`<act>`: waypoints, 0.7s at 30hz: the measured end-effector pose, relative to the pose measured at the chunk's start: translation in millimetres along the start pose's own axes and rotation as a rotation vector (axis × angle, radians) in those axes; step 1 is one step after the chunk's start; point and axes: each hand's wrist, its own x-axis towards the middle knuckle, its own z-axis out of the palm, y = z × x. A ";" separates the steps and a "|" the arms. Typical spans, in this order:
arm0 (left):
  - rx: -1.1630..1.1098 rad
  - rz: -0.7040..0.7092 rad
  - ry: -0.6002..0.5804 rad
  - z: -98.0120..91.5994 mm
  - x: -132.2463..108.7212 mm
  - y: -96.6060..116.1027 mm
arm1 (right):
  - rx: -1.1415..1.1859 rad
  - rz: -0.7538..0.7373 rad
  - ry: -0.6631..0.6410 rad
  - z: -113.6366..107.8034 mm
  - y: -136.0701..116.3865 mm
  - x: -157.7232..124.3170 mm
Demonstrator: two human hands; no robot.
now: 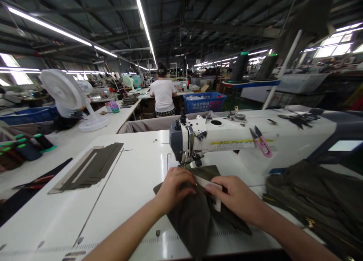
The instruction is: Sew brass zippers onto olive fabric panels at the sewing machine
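Dark olive fabric (pixel 195 219) lies folded on the white table in front of the sewing machine (pixel 204 132). My left hand (pixel 177 185) is closed on the fabric just below the needle area, fingers curled. To its right, my right hand (pixel 231 195) pinches the fabric along a pale strip (pixel 208 183) between thumb and fingers. The strip runs from near the presser foot toward my right hand, and a light end of it hangs below. Whether the fabric's far edge sits under the presser foot is hidden by my left hand.
Stacked olive cut pieces (pixel 93 166) lie on the left. Pink thread snips (pixel 261 142) rest on the machine arm. More olive fabric with zippers (pixel 314 193) is heaped at right. A white fan (pixel 93 123), a blue basket (pixel 205 102) and a seated person (pixel 163 94) are beyond.
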 end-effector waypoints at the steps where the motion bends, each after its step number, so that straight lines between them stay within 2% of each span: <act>1: 0.003 0.028 -0.019 -1.1 3.0 0.6 | -0.053 -0.019 0.008 -2.8 -2.5 1.0; 3: 0.033 0.092 -0.057 -4.1 8.2 1.6 | -0.185 -0.092 0.089 -4.9 -8.9 -1.9; 5: 0.072 0.141 -0.073 -8.9 12.3 1.8 | -0.311 -0.234 0.295 -0.1 -18.9 -11.5; 7: 0.086 0.149 -0.062 -15.2 15.7 1.6 | -0.365 -0.424 0.512 16.0 -33.6 -24.1; 8: 0.085 0.136 -0.046 -18.7 17.3 1.5 | -0.361 -0.518 0.571 29.2 -42.4 -29.1; 9: 0.084 0.114 -0.028 -22.0 18.8 1.4 | -0.332 -0.600 0.547 45.3 -51.5 -31.9; 10: 0.084 0.089 -0.009 -25.1 20.3 1.4 | -0.286 -0.688 0.454 62.9 -60.0 -31.5; 11: 0.086 0.064 0.009 -27.7 21.5 1.4 | -0.270 -0.716 0.370 80.4 -67.1 -27.6; 12: 0.088 0.038 0.029 -29.9 22.5 1.3 | -0.284 -0.696 0.265 95.8 -72.0 -20.5; 14: 0.093 -0.008 0.070 -32.8 23.2 0.3 | -0.407 -0.478 0.090 113.8 -72.6 -0.3; 16: 0.094 -0.043 0.115 -34.4 22.2 -1.7 | -0.515 -0.219 -0.021 110.9 -61.1 18.9; 19: 0.102 -0.074 0.166 -35.2 19.4 -5.5 | -0.560 0.004 0.012 82.9 -33.1 30.0; 21: 0.104 -0.075 0.188 -34.4 18.4 -6.8 | -0.508 0.014 0.070 67.6 -16.5 27.1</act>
